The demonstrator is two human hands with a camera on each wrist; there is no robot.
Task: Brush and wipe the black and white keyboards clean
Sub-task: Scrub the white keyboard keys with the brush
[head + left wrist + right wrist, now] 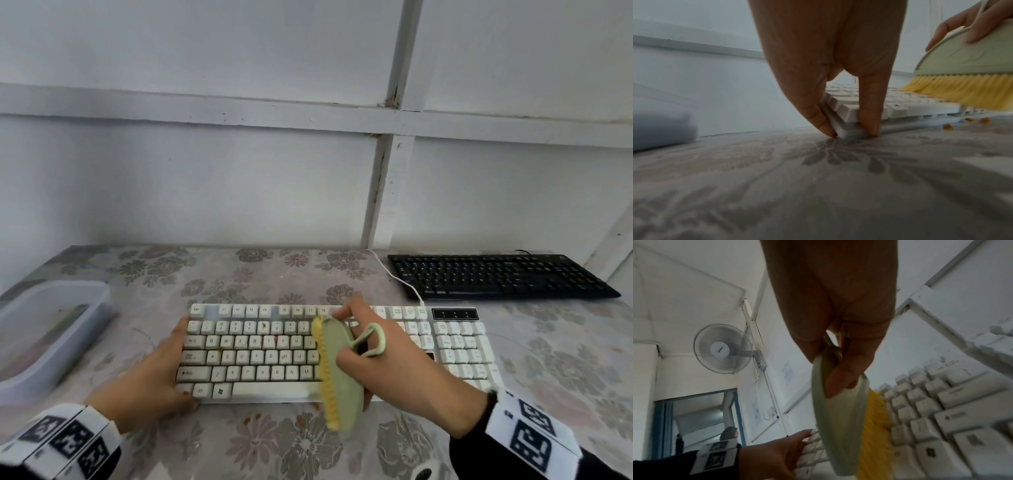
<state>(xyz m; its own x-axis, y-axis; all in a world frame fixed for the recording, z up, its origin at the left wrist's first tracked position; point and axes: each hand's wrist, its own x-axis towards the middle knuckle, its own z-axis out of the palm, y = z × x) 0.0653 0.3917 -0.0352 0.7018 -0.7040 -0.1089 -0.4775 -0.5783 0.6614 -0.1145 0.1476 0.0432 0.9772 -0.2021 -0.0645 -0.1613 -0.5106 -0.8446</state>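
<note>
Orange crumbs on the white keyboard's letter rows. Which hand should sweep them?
Right. The right hand grips the brush, bristles on the keys; the left hand presses against the white keyboard at its left end, steadying it.

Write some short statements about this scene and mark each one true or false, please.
1. The right hand holds a green brush over the white keyboard. True.
2. The black keyboard lies at the far right of the table, untouched. True.
3. The left hand rests on the black keyboard. False: it presses against the white keyboard's left end.
4. Orange crumbs lie on the white keyboard. True.
5. The plastic tub stands right of the white keyboard. False: it stands on its left.
</note>
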